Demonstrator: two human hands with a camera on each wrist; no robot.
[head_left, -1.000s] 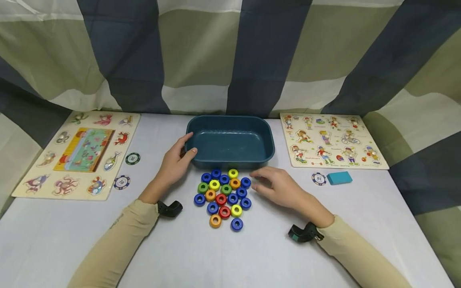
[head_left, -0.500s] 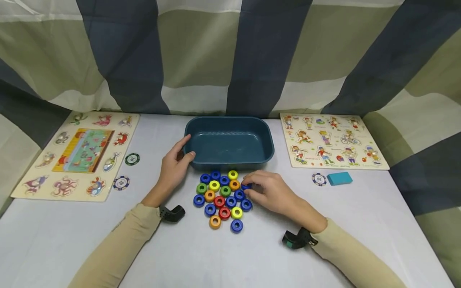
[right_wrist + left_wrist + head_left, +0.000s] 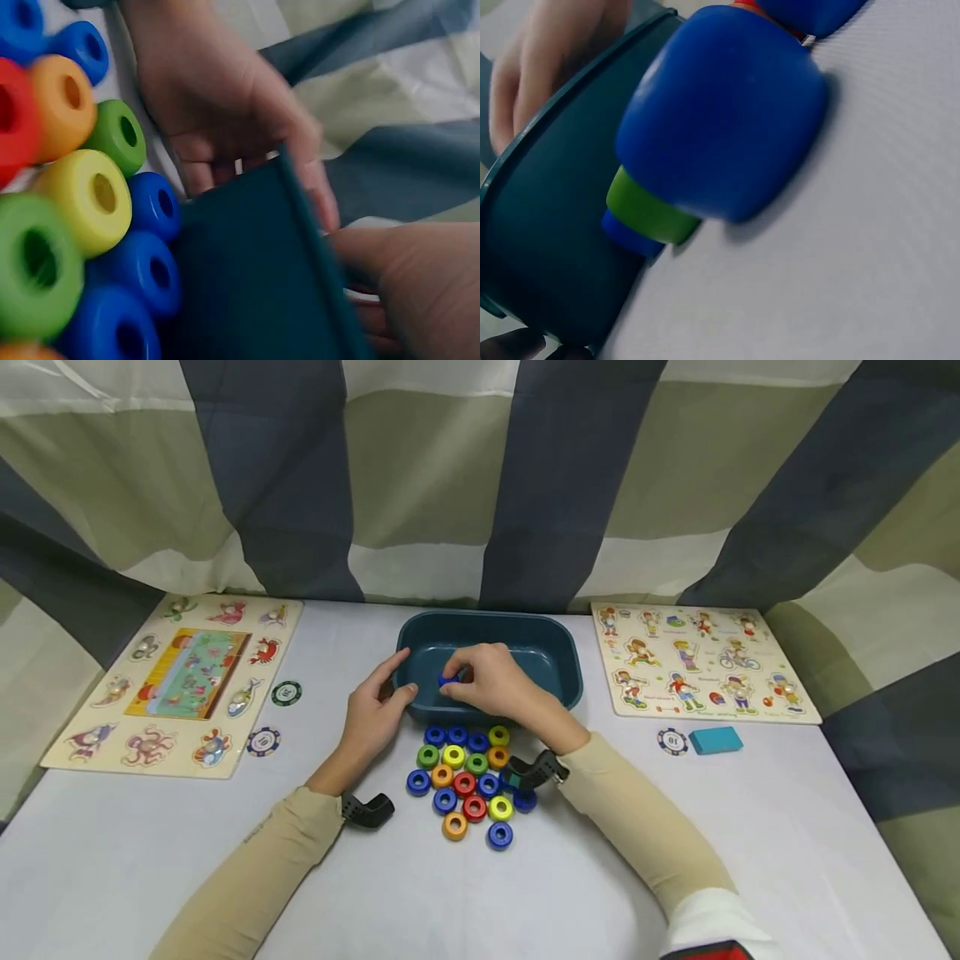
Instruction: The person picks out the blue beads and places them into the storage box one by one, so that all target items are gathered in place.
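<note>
My left hand point(image 3: 375, 714) holds the left front corner of a dark teal plastic tray point(image 3: 558, 639), thumb and fingers spread around the rim. My right hand point(image 3: 491, 681) reaches over the tray's front wall and pinches a blue ring point(image 3: 447, 680) between thumb and fingers, inside the tray's outline. Right in front of the tray lie several chunky plastic rings, among them a yellow ring point(image 3: 500, 809), a red ring point(image 3: 474, 808) and an orange ring point(image 3: 454, 826). The right wrist view shows the left hand point(image 3: 225, 105) at the tray wall point(image 3: 255, 255).
Picture puzzle boards lie on both sides, a sea-animal board point(image 3: 172, 693) left and a sports board point(image 3: 701, 664) right. Poker chips point(image 3: 263, 742) lie by the left board. Another chip point(image 3: 672, 742) and a turquoise block point(image 3: 716, 740) lie below the right one. A striped curtain point(image 3: 420, 468) hangs behind.
My right hand has taken a blue ring from the right side of the group and carried it up and left over the tray. The left hand stays at the tray's corner.
</note>
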